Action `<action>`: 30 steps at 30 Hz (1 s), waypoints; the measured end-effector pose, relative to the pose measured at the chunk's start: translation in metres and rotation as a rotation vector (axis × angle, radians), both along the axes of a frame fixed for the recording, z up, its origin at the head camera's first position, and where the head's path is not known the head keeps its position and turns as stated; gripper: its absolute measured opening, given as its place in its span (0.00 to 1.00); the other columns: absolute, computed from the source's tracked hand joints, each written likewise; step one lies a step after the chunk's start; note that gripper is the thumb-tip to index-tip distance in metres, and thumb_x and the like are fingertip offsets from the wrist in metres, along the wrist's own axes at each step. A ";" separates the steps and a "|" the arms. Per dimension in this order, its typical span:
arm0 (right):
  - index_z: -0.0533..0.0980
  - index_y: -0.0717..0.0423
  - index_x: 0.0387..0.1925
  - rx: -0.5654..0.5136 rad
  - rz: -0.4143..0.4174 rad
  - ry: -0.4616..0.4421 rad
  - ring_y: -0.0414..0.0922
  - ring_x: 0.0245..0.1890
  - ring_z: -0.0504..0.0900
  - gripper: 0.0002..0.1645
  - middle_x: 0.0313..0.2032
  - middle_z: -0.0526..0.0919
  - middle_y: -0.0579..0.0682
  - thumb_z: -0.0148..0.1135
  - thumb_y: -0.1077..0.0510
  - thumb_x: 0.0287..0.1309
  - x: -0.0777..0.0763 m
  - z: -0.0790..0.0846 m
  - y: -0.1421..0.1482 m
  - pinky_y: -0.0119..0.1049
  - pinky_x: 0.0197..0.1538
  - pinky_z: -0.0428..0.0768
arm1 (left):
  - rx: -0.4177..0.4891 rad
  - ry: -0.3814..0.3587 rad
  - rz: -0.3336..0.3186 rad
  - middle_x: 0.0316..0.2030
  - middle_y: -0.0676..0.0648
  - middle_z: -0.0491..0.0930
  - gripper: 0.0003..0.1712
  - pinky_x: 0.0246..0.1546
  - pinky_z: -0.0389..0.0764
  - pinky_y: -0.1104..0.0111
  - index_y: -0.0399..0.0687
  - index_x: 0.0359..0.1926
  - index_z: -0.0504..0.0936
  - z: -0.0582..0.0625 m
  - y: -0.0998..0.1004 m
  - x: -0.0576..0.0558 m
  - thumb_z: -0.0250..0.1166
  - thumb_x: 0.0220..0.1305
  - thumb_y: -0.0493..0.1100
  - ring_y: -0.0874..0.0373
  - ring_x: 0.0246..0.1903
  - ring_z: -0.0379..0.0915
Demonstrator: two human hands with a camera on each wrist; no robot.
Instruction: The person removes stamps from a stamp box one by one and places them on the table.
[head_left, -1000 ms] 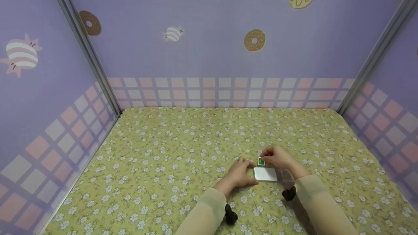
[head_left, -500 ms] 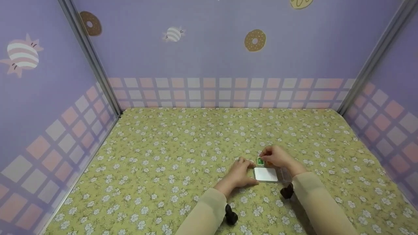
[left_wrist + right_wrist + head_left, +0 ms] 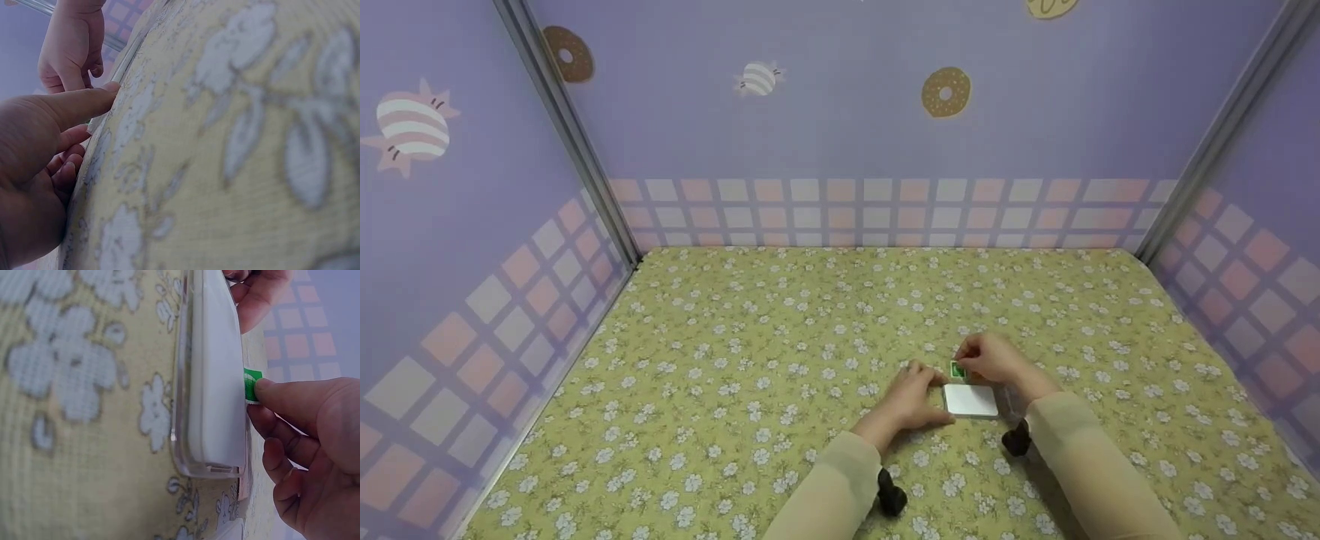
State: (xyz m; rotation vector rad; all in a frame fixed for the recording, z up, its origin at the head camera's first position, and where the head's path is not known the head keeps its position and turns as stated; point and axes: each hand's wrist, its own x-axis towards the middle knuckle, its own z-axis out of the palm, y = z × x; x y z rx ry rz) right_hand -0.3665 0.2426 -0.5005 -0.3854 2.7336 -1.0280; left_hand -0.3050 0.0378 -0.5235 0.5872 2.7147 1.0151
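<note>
A flat white rectangular block in a clear plastic case (image 3: 970, 401) lies on the flowered cloth; in the right wrist view the white block (image 3: 220, 382) shows its clear rim. My left hand (image 3: 910, 399) holds its left end, thumb at the near corner and fingers at the far corner. In the left wrist view, the thumb (image 3: 84, 106) reaches the case's edge. Just beyond the far long side, my right hand (image 3: 996, 358) pinches a small green piece with a pale border (image 3: 252, 385) between thumb and index finger, the other fingers curled beneath.
A clear plastic lid-like piece (image 3: 1011, 400) lies right of the case, partly under the right wrist. A small orange patch (image 3: 976, 376) shows below the right fingers. Patterned purple walls (image 3: 840, 135) enclose the cloth-covered table (image 3: 780, 322) at the back and sides.
My right hand has shifted slightly left with the green piece, which is now more covered by the fingers. The left hand and the case have stayed in place.
</note>
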 end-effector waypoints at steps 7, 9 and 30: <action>0.84 0.61 0.35 0.025 -0.005 0.013 0.41 0.29 0.78 0.04 0.33 0.86 0.54 0.65 0.64 0.66 -0.001 -0.002 -0.002 0.33 0.35 0.75 | 0.007 0.006 -0.003 0.55 0.49 0.70 0.36 0.62 0.72 0.61 0.51 0.62 0.79 0.000 0.000 0.000 0.80 0.55 0.54 0.51 0.58 0.67; 0.84 0.61 0.35 0.036 -0.004 0.023 0.41 0.31 0.79 0.04 0.33 0.86 0.54 0.65 0.64 0.65 -0.002 -0.003 -0.003 0.33 0.36 0.76 | 0.011 0.005 -0.002 0.55 0.49 0.70 0.36 0.62 0.72 0.61 0.51 0.62 0.80 0.000 0.000 0.000 0.80 0.54 0.54 0.51 0.58 0.67; 0.84 0.59 0.34 0.085 0.001 0.069 0.42 0.31 0.81 0.03 0.32 0.86 0.54 0.68 0.63 0.64 -0.001 -0.005 -0.004 0.35 0.36 0.77 | 0.007 0.012 -0.018 0.55 0.49 0.70 0.35 0.60 0.72 0.61 0.51 0.62 0.79 0.001 -0.002 0.001 0.79 0.55 0.54 0.52 0.56 0.67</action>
